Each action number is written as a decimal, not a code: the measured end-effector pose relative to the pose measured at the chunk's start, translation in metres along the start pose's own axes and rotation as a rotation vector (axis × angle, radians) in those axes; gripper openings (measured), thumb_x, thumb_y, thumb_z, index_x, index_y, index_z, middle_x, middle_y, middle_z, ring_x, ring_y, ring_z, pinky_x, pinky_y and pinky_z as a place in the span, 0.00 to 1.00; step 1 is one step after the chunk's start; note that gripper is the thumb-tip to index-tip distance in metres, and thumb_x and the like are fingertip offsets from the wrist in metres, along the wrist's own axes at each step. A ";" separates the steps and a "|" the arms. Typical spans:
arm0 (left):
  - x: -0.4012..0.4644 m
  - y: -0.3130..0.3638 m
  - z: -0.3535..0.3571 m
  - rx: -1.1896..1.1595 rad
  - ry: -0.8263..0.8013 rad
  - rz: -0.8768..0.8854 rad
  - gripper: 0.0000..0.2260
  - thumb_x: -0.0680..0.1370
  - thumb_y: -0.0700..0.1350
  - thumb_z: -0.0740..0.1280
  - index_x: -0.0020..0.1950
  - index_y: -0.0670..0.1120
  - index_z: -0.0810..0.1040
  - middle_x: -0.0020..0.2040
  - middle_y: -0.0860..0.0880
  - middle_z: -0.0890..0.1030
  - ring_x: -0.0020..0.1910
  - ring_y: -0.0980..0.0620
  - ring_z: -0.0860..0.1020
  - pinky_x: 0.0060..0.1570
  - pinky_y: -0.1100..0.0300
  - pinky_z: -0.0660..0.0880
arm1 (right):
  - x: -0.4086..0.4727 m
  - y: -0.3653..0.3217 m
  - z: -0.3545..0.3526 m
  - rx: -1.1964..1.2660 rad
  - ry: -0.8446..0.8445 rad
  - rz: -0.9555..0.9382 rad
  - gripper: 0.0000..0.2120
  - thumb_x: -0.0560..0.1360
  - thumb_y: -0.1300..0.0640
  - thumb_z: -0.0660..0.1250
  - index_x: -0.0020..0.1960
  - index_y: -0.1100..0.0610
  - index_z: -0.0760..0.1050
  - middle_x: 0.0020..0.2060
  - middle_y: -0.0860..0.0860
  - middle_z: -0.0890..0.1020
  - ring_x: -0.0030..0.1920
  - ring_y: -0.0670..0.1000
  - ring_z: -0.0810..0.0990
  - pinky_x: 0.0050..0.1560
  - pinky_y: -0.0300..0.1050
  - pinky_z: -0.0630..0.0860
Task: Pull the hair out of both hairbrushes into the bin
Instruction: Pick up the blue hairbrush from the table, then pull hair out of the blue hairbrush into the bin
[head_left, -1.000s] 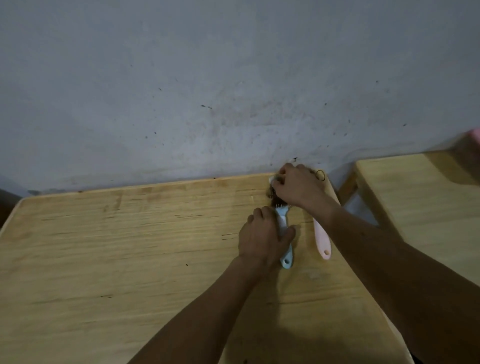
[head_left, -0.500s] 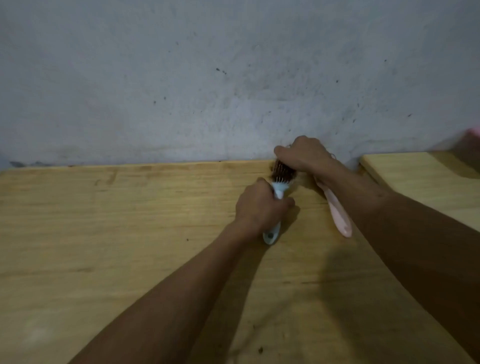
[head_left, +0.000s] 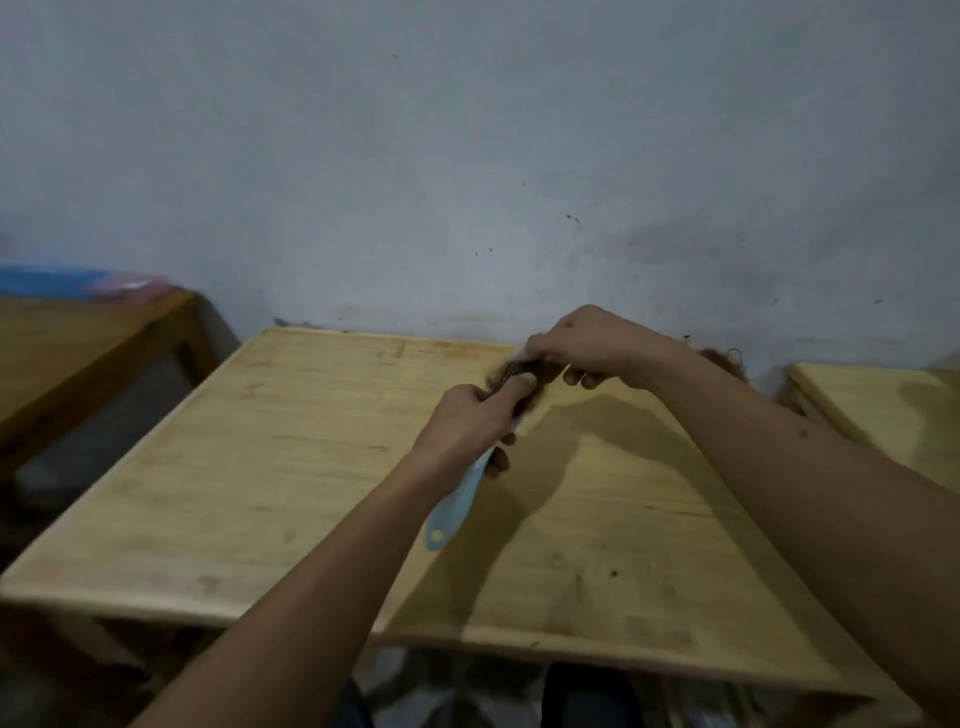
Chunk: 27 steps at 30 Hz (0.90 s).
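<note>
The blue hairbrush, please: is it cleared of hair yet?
No: brown hair covers the blue hairbrush head, pinched by the right hand.

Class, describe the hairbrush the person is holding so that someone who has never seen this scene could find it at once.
Start at the middle wooden table against the grey wall. Above it, the left hand grips a hairbrush whose pale blue handle points back toward the person. Brown hair clogs its head, where the right hand is pinching.

Plain room: wooden tables (head_left: 260, 467) against scuffed wall (head_left: 467, 156).
</note>
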<state>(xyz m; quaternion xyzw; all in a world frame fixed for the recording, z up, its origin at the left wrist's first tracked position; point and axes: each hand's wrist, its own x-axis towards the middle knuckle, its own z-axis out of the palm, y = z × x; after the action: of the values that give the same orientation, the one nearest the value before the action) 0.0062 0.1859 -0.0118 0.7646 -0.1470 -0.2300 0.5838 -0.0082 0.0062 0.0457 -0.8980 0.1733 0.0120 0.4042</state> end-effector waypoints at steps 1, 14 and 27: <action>-0.009 -0.005 -0.010 0.001 0.017 -0.003 0.22 0.78 0.60 0.68 0.50 0.40 0.79 0.40 0.41 0.82 0.27 0.47 0.77 0.27 0.58 0.75 | -0.006 -0.009 0.011 -0.011 -0.040 -0.019 0.17 0.74 0.46 0.76 0.38 0.58 0.78 0.36 0.53 0.81 0.35 0.53 0.75 0.31 0.45 0.70; -0.107 -0.067 -0.116 -0.126 0.116 -0.043 0.12 0.75 0.43 0.74 0.52 0.35 0.82 0.40 0.42 0.81 0.34 0.48 0.76 0.35 0.55 0.73 | -0.044 -0.078 0.133 -0.005 -0.175 -0.177 0.19 0.75 0.47 0.77 0.51 0.64 0.85 0.38 0.51 0.85 0.32 0.48 0.77 0.30 0.41 0.71; -0.184 -0.137 -0.200 -0.315 0.317 -0.127 0.20 0.73 0.44 0.78 0.62 0.46 0.78 0.38 0.44 0.81 0.32 0.49 0.77 0.30 0.56 0.76 | -0.035 -0.148 0.247 0.088 -0.299 -0.374 0.09 0.71 0.55 0.81 0.41 0.59 0.85 0.37 0.57 0.89 0.24 0.45 0.75 0.27 0.39 0.68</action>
<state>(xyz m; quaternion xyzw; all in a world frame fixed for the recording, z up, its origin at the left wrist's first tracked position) -0.0517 0.4790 -0.0679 0.6983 0.0330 -0.1635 0.6961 0.0356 0.2877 -0.0077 -0.8844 -0.0571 0.0621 0.4591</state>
